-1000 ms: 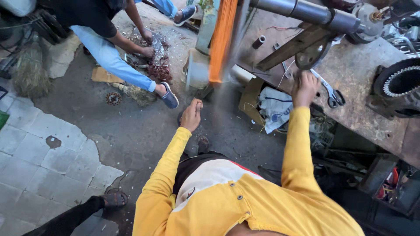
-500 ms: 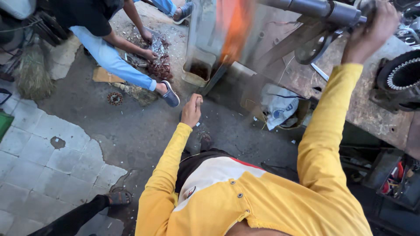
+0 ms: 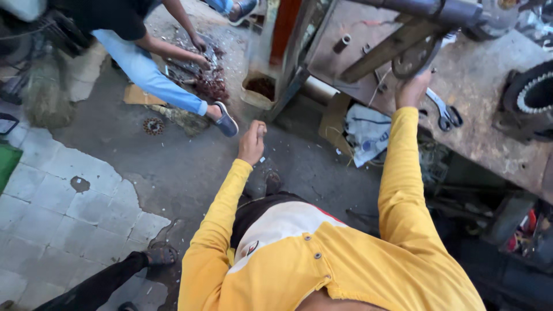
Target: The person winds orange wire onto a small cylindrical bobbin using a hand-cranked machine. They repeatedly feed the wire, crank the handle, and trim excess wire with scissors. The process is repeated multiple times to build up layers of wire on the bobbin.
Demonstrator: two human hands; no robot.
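A rough yard workshop: grey concrete floor, broken pale tiles to one side, and a rusty metal workbench (image 3: 489,80) along the far right.

The right hand (image 3: 411,91) is raised to the bench edge, its fingertips up against the lower rim of a small round metal wheel (image 3: 416,56) hung under a slanted bar. The fingers are mostly hidden behind the knuckles, so whether they clasp the rim or only touch it cannot be told. 1 wrench (image 3: 444,114) lies on the bench just beside that wrist.

The left hand (image 3: 252,141) hangs over the floor, curled into a loose fist, with nothing visible in it.

Judging by this, the work is at the contact stage on the wheel; a firm hold would need the fingers wrapped round its rim.

Further off, another person (image 3: 151,69) crouches over scrap (image 3: 208,85).
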